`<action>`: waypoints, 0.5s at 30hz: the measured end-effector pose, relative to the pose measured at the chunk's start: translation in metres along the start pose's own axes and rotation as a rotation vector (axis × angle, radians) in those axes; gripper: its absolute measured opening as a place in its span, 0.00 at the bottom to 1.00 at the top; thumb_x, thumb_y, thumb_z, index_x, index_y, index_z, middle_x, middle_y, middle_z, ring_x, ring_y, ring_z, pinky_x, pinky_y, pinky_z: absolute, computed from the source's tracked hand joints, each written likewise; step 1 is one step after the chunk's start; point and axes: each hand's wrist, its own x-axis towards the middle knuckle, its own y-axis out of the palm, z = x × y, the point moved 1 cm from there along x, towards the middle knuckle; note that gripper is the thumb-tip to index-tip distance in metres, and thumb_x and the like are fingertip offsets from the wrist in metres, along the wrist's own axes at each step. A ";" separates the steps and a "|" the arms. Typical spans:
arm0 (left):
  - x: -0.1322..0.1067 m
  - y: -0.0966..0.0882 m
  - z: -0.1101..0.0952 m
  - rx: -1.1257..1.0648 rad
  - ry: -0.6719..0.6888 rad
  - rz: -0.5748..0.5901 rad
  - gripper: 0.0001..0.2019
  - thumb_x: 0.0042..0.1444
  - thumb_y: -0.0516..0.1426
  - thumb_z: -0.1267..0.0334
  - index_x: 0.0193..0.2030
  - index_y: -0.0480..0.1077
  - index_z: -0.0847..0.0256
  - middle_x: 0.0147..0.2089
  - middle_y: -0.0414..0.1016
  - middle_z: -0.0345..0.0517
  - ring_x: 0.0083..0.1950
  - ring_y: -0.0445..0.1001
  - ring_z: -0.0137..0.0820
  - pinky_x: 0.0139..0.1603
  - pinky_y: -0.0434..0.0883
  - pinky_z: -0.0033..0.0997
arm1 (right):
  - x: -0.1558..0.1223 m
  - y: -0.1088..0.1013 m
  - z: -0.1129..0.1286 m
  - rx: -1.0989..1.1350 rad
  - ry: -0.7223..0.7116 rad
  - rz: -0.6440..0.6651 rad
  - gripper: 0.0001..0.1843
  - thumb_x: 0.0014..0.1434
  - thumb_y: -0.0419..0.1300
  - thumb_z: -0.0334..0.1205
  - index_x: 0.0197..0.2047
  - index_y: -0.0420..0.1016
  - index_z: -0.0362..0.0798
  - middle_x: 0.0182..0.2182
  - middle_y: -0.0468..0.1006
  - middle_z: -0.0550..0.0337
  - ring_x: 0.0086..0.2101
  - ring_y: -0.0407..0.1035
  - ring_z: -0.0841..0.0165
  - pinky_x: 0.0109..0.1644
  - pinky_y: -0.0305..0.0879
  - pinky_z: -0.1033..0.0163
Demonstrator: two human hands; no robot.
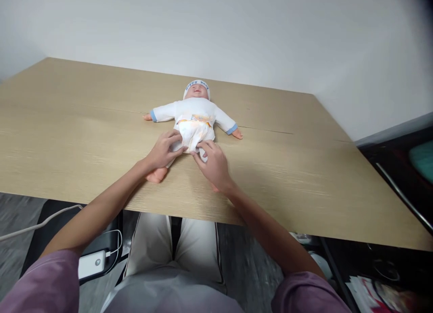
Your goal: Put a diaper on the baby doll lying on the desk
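Head view: the grip of the left hand (165, 149) is half curled, its thumb set apart from the bent fingers, and both touch the white diaper (195, 133) along its lower edge on that side. The right hand (212, 162) has its thumb and bent fingers close together at the diaper's lower middle and the other leg edge. With the fingertips so small and partly covered, I cannot fairly tell whether either hand has cloth pinched. The diaper sits around the hips of a doll (195, 106), its orange-trimmed waist over the doll's white top. The doll lies face up on the table (101, 146), head toward the wall (203, 33), arms spread, wearing a white cap (197, 84) with blue lettering. One foot (157, 175) shows beneath the left hand; the other is mostly hidden by the right. Below the table's near edge are pale trousers (152, 245), a white power bank (92, 264) with a cable plugged in, and, at the right, papers (368, 292).
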 end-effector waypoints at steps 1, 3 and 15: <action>0.000 -0.001 -0.002 -0.007 -0.012 0.007 0.15 0.74 0.61 0.46 0.44 0.73 0.56 0.62 0.79 0.55 0.64 0.76 0.47 0.71 0.72 0.49 | 0.000 0.000 -0.001 0.001 -0.006 0.003 0.07 0.76 0.64 0.44 0.53 0.82 0.53 0.53 0.86 0.50 0.45 0.77 0.53 0.58 0.74 0.46; 0.001 -0.002 -0.005 -0.012 -0.035 0.026 0.14 0.74 0.61 0.48 0.44 0.73 0.55 0.61 0.80 0.55 0.64 0.76 0.47 0.70 0.72 0.49 | -0.001 0.000 -0.002 -0.011 -0.007 0.010 0.07 0.77 0.64 0.44 0.53 0.81 0.52 0.51 0.87 0.50 0.44 0.76 0.52 0.56 0.72 0.46; -0.002 0.010 0.012 -0.346 -0.244 -0.085 0.23 0.63 0.72 0.49 0.49 0.64 0.54 0.48 0.73 0.43 0.47 0.71 0.36 0.52 0.71 0.38 | 0.000 -0.003 -0.002 0.205 0.240 -0.104 0.17 0.68 0.71 0.48 0.52 0.69 0.55 0.49 0.86 0.57 0.35 0.75 0.63 0.45 0.70 0.54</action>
